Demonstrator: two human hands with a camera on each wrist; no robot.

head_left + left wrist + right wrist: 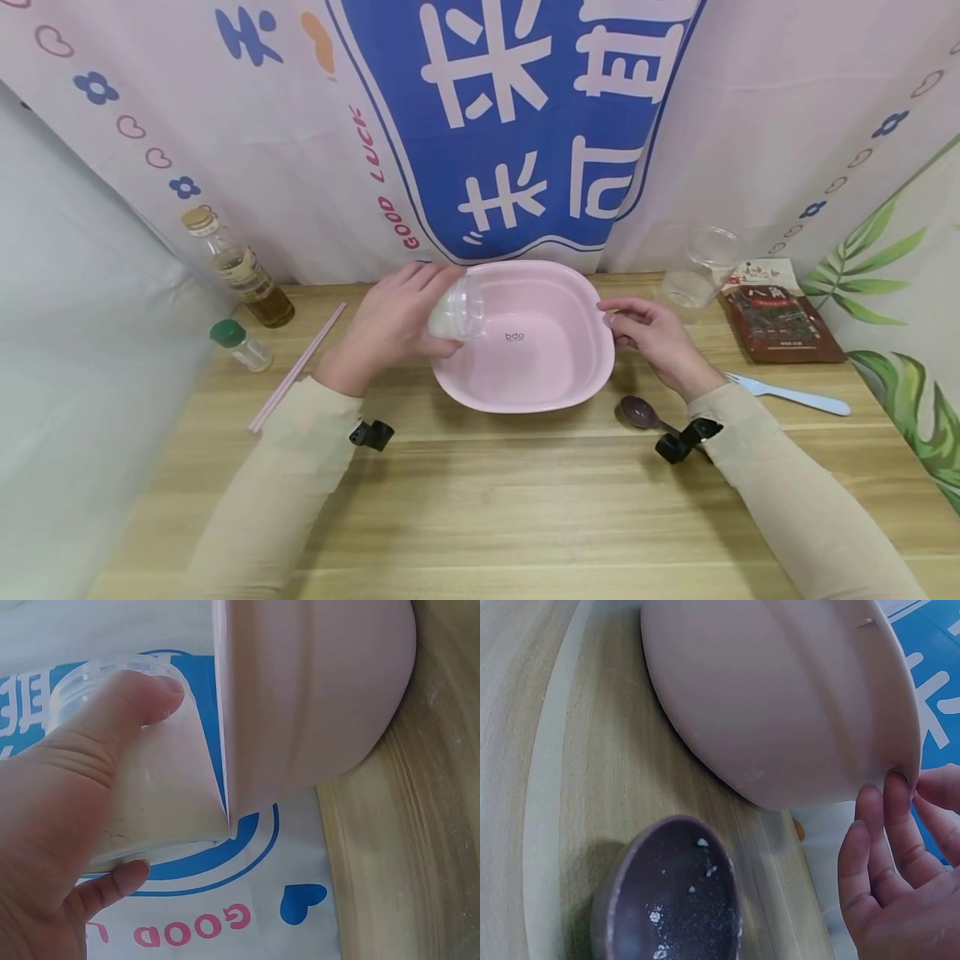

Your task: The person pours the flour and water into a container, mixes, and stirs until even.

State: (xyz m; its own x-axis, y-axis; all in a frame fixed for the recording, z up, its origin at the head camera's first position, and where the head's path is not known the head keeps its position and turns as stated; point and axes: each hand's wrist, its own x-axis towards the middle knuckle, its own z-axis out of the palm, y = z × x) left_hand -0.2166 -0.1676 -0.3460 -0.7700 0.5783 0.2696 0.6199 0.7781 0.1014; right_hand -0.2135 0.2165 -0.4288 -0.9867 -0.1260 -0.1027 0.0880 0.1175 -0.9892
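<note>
My left hand (397,312) grips a clear plastic container (460,307) with whitish contents, tilted with its mouth toward the inside of the pink basin (525,406) at the left rim. In the left wrist view, the thumb lies across the container (172,780) close beside the basin wall (322,697). On the basin's other side, my right hand (660,342) pinches the rim between thumb and fingers. The right wrist view shows these fingertips (898,784) against the outer wall. Below that hand lies a dark spoon (637,411) with white specks in its bowl.
At the left stand a corked bottle of amber liquid (243,275) and a green-capped shaker (243,346), near pink chopsticks (298,367). To the right are a clear plastic cup (684,292), a brown packet (783,325) and a light blue fork (802,397). A printed cloth (300,167) hangs behind.
</note>
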